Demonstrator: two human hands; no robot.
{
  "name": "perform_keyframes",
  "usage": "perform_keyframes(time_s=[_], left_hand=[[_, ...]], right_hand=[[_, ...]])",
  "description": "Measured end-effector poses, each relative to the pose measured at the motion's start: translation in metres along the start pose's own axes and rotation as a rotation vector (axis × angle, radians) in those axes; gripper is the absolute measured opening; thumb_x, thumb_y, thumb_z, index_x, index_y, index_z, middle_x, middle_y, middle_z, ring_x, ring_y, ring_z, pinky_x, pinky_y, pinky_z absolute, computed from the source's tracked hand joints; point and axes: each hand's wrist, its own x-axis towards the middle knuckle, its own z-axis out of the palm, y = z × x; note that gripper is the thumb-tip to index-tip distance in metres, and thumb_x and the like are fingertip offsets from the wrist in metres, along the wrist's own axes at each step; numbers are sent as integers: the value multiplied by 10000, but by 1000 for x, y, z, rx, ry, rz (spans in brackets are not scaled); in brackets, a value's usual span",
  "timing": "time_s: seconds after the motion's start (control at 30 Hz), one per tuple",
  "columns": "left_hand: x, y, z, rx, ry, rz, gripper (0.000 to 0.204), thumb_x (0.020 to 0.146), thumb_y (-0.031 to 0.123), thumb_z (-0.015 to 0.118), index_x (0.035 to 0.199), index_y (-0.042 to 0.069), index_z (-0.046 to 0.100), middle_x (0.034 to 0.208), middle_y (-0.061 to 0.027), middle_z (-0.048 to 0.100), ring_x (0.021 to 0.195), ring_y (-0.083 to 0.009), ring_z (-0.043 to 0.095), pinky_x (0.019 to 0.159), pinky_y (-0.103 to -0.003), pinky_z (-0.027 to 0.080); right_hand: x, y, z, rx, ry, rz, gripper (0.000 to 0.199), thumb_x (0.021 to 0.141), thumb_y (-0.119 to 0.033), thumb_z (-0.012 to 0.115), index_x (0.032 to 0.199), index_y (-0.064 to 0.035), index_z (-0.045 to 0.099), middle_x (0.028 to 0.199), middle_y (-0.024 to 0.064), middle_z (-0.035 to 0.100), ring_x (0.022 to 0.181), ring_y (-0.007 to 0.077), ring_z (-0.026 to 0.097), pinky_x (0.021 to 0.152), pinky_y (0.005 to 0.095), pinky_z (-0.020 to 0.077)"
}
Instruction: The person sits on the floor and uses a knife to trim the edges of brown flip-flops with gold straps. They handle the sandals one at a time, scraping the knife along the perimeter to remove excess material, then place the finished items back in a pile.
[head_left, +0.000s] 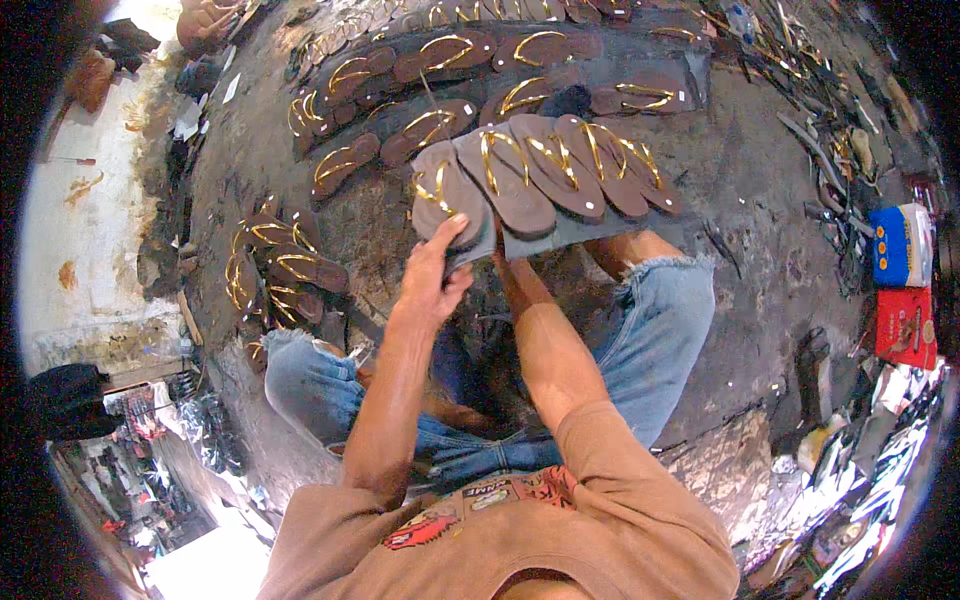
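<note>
A dark grey flat sheet (545, 243) is held up in front of me, carrying a row of several brown flip-flops (515, 190) with shiny gold straps. My left hand (432, 280) grips its near left corner, the thumb pressed on the heel of the leftmost flip-flop (440, 195) and the other fingers curled at the edge below. My right hand (506, 266) reaches under the sheet near its middle; its fingers are hidden there.
Beyond the sheet, more gold-strapped flip-flops (445, 55) lie in rows on dark strips on the ground. A loose pile of flip-flops (285, 265) sits by my left knee. Blue-white (902, 245) and red boxes (906, 328) stand far right, near dark scraps (815, 150).
</note>
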Motion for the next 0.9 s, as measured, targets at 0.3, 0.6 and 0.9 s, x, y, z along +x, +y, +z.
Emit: perform_keyframes(time_s=[0.3, 0.6, 0.9], left_hand=[[-144, 28, -42, 12, 2, 25, 558, 859, 186, 767, 1344, 37, 533, 1194, -87, 673, 1013, -220, 680, 883, -378, 576], [-167, 14, -37, 326, -101, 524, 532, 924, 367, 748, 1250, -25, 601, 1146, -76, 690, 999, -174, 654, 920, -345, 526], [-178, 54, -59, 98, 12, 431, 446, 979, 336, 697, 1246, -9, 603, 1097, -49, 698, 947, -135, 672, 851, -302, 549]], right_hand=[[-55, -95, -54, 1007, -18, 62, 648, 967, -670, 514, 963, -51, 707, 639, 69, 634, 546, 203, 611, 525, 353, 485], [-199, -140, -159, 759, 361, -378, 325, 939, -331, 724, 932, -7, 747, 702, 29, 669, 639, 112, 567, 616, 326, 472], [-284, -119, -133, 550, 271, -233, 299, 1002, -268, 608, 1217, -61, 622, 765, 96, 669, 637, 174, 601, 602, 342, 491]])
